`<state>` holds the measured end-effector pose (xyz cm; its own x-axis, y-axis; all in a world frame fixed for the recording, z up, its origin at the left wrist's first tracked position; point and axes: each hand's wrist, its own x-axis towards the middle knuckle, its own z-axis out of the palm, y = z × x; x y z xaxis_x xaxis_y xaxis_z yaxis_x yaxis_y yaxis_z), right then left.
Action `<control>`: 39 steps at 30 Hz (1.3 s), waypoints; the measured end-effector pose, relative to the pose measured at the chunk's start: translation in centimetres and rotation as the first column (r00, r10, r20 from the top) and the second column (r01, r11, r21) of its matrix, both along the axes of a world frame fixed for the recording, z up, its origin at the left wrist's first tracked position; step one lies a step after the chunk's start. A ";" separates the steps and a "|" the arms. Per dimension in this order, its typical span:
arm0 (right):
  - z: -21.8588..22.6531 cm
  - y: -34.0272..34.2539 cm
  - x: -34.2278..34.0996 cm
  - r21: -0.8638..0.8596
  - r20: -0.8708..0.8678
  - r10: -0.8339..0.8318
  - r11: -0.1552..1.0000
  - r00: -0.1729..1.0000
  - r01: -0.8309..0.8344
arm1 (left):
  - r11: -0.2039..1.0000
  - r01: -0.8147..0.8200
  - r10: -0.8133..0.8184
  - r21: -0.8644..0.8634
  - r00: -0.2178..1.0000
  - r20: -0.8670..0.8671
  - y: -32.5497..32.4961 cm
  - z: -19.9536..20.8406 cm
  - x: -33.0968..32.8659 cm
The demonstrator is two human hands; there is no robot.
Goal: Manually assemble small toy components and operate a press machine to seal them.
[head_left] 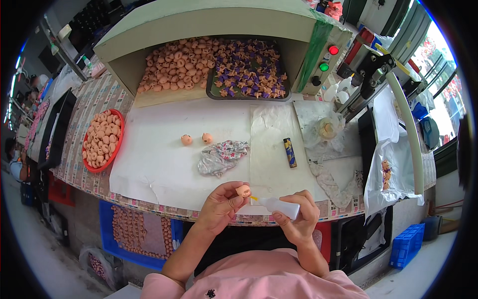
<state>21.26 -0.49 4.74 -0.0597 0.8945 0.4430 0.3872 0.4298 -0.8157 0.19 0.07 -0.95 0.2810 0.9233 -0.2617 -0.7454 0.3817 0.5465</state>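
Observation:
Between the thumb and fingers of my left hand (219,207) is a small peach-coloured doll head (243,191). My right hand (301,218) is closed round a white squeeze bottle (283,207), tilted so its thin yellow nozzle (254,198) points at the head. The tip is at or very close to the head; I cannot tell if they touch. Beyond my hands, two loose doll heads (186,140) lie on white paper. A crumpled floral cloth (224,157) lies nearer me, and a blue and yellow lighter (290,152) rests to its right.
A red basket (121,134) of doll heads stands at left. Under the box-like hood (209,27) are a heap of heads (174,65) and a dark tray (249,97) of small purple-clad bodies. A metal press (366,82) rises at right. Below the table edge sits a blue tray (105,224).

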 end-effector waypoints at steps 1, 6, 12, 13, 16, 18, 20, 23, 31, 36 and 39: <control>-0.1 0.0 0.1 0.006 0.005 -0.007 1.000 1.000 0.007 | 1.000 -0.003 0.003 0.002 1.000 0.004 0.0 -0.1 0.0; 0.0 0.0 0.4 -0.005 0.006 -0.022 1.000 1.000 0.022 | 1.000 -0.003 0.003 0.001 1.000 -0.006 0.0 0.0 0.2; -0.2 0.1 0.7 0.001 0.001 -0.031 1.000 1.000 0.031 | 1.000 0.004 -0.004 -0.004 1.000 -0.006 -0.1 0.0 0.2; -0.1 0.1 0.7 0.002 -0.008 -0.028 1.000 1.000 0.028 | 1.000 0.010 -0.010 0.006 1.000 -0.013 -0.1 -0.1 0.1; -0.5 0.3 0.7 0.032 -0.057 -0.029 0.999 0.998 0.031 | 1.000 0.002 -0.002 0.010 1.000 0.009 -0.2 0.1 0.0; -1.0 1.0 0.4 0.031 -0.067 -0.041 0.999 0.997 0.043 | 1.000 0.002 -0.001 -0.005 0.999 0.039 -0.3 0.2 -0.2; -1.6 2.1 -0.1 0.034 -0.077 -0.056 0.998 0.995 0.059 | 1.000 0.006 -0.004 -0.017 0.998 0.069 -0.3 0.4 -0.4; -2.4 4.1 -1.9 -0.125 -0.013 -0.027 0.992 1.000 0.026 | 0.998 0.015 -0.008 -0.059 0.992 0.125 -0.7 1.1 -0.7; -1.9 9.1 -4.8 -0.045 0.279 0.156 0.988 0.947 -0.149 | 0.996 0.023 -0.005 -0.083 0.978 0.208 -2.0 2.2 -2.7; 1.2 15.2 -6.0 0.149 0.361 0.069 0.980 0.930 -0.131 | 0.995 0.009 0.012 -0.099 0.977 0.213 -2.7 2.3 -4.0; 1.3 21.7 -6.9 0.362 0.424 -0.048 0.924 0.904 -0.121 | 0.995 0.025 -0.005 -0.098 0.979 0.205 -3.0 2.8 -4.0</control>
